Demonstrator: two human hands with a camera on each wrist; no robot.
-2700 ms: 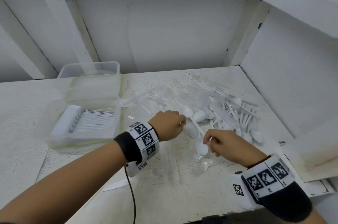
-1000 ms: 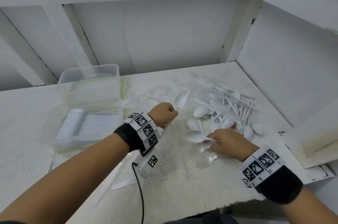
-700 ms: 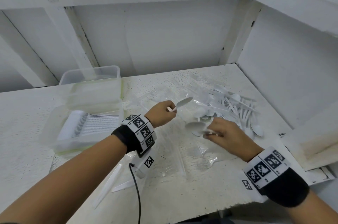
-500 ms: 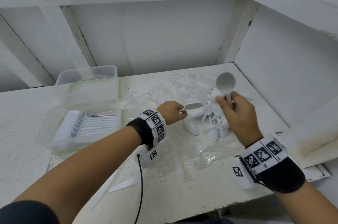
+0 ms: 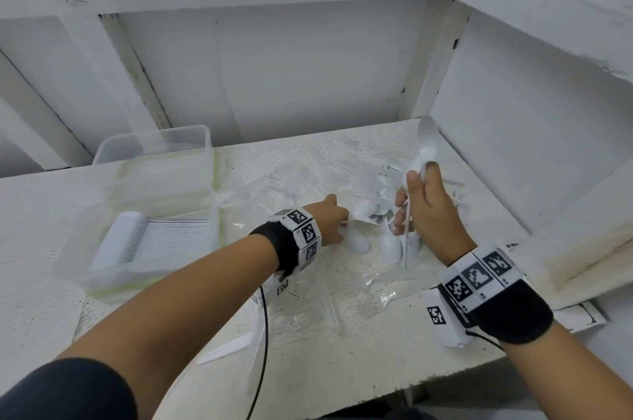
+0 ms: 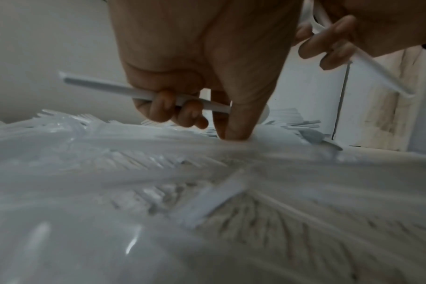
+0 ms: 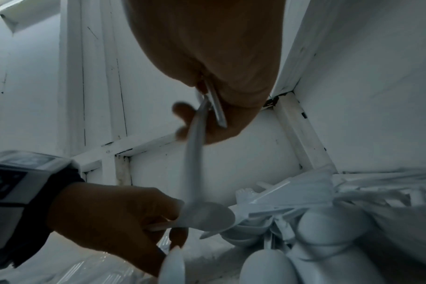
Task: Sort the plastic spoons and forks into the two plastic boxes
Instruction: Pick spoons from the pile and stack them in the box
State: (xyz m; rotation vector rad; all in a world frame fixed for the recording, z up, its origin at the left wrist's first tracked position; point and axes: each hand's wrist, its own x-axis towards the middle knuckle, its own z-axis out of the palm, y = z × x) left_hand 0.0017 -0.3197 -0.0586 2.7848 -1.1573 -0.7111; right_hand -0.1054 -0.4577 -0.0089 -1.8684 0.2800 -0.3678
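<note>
- Plainly, the step in hand is gathering spoons from the loose heap; nothing is on its way to a box at this moment.
- At the far left the two clear plastic boxes stand end to end: the near box [image 5: 113, 248] holds a neat row of white cutlery with handles lying flat, and the far box [image 5: 154, 148] looks empty, though its clear walls make that hard to tell.
- The left hand [image 5: 330, 222] stays low over the crinkled plastic wrap [image 5: 342, 286], its fingers curled round the handle of one white spoon [image 6: 124, 90], bowl pointing toward the heap.
- The right hand [image 5: 424, 210] is raised, pinching a spoon [image 5: 426, 145] bowl-up, with at least one more handle hanging below the fist.
- Under and beyond it lies the heap of unsorted spoons and forks [image 5: 390, 238], near the right wall.
- Next, I judge, the held spoons want nesting together, then carrying left across to a box.
</note>
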